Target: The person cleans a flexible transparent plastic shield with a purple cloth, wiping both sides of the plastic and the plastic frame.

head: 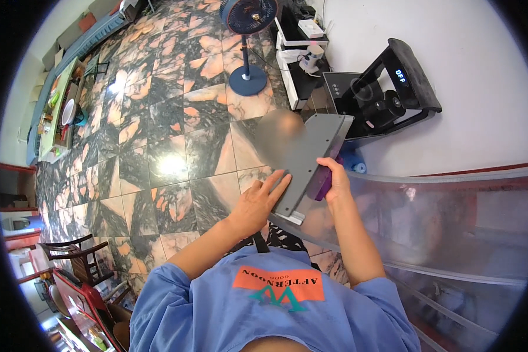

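Note:
Slanted in front of my body is a flat grey panel (pixel 303 165) with dark screw heads on its face and light metal strips at its edge. My left hand (pixel 257 200) holds its near left edge, two fingers laid across the face; the thumb is hidden. On the other side my right hand (pixel 338 182) grips a purple part (pixel 320 184) at the panel's edge, with the thumb over the rim. Whether the purple part is fixed to the panel, I cannot tell. Beside the panel's far left edge is a round blurred patch (pixel 280 136).
A translucent plastic cover with zips (pixel 422 211) spans the right side. Beyond the panel stand a black appliance with a lit display (pixel 400 75), a low black-and-white cabinet (pixel 306 83) and a blue pedestal fan (pixel 247 79). A long table (pixel 48 145) and a wooden chair (pixel 81 255) are left.

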Available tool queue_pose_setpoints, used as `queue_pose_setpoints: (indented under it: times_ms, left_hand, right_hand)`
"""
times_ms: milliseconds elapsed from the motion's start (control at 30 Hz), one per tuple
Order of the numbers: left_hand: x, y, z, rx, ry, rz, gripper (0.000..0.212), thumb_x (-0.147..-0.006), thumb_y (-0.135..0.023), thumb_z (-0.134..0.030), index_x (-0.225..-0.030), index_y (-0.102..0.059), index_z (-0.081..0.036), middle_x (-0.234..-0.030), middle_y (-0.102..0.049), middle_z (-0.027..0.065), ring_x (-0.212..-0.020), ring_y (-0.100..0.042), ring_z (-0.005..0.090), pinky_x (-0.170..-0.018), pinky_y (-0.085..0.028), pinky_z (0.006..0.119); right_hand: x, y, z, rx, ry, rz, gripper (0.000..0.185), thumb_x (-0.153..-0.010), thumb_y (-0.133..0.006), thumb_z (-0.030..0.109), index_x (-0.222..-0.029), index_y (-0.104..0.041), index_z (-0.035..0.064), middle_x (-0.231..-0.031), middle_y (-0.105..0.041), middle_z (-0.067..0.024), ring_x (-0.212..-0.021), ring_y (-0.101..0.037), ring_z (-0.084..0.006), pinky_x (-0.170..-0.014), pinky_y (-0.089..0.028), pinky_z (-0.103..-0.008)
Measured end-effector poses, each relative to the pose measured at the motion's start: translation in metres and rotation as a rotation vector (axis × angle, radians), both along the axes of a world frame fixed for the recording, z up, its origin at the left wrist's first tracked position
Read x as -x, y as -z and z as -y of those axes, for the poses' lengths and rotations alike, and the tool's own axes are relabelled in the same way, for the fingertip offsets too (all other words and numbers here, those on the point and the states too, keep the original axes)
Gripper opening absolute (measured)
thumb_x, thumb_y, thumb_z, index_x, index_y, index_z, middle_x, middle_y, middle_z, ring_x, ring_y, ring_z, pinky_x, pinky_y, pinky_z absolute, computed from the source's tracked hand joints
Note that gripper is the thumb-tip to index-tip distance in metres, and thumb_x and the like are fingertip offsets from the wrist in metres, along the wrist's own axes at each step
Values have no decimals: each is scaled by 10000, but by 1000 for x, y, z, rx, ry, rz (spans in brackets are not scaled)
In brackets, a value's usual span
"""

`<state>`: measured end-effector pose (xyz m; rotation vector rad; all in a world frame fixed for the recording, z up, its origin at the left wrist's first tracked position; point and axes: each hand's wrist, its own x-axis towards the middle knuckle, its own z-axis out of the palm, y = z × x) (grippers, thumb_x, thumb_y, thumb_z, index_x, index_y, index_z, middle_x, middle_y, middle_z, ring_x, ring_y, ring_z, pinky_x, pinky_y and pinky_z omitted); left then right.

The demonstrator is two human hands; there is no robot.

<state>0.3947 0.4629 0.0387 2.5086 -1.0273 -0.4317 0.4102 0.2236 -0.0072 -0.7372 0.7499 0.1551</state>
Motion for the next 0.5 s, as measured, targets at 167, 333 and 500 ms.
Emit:
queue_pose_setpoints:
  times_ms: [167, 333, 500]
  left_hand:
    - [-25, 56, -46, 907, -428, -1001, 1002, -852, -730, -404, -1560, -83, -110, -1592, -202, 153, -1448, -265, 334, -1159, -267, 480]
    - [-31, 86, 3, 1099, -389, -1636, 839, -884, -577, -622, -1474, -366, -64, -1467, -434, 165, -1328, -446, 278, -1073, -386, 443]
    - [-33, 70, 22, 893, -577, -1690, 650, -895, -658, -423, -1370, -481, -17, -1265, -602, 133, -1127, -605, 221, -949, -494, 359]
  right_hand:
    - [23, -16, 9, 36, 6, 32, 371, -761, -681, 101, -1111, -619, -4, -1007, -682, -121, -901, -670, -257, -838, -546, -379]
    - [30, -10, 8, -58, -123, 61, 440, -741, -690, 117, -1155, -601, 0, -1007, -676, -127, -888, -674, -262, -820, -555, -384]
    - [33, 4, 5, 194, -166, 108, 490, -744, -713, 52, -1215, -580, 28, -1093, -666, -114, -960, -662, -235, -844, -543, -374]
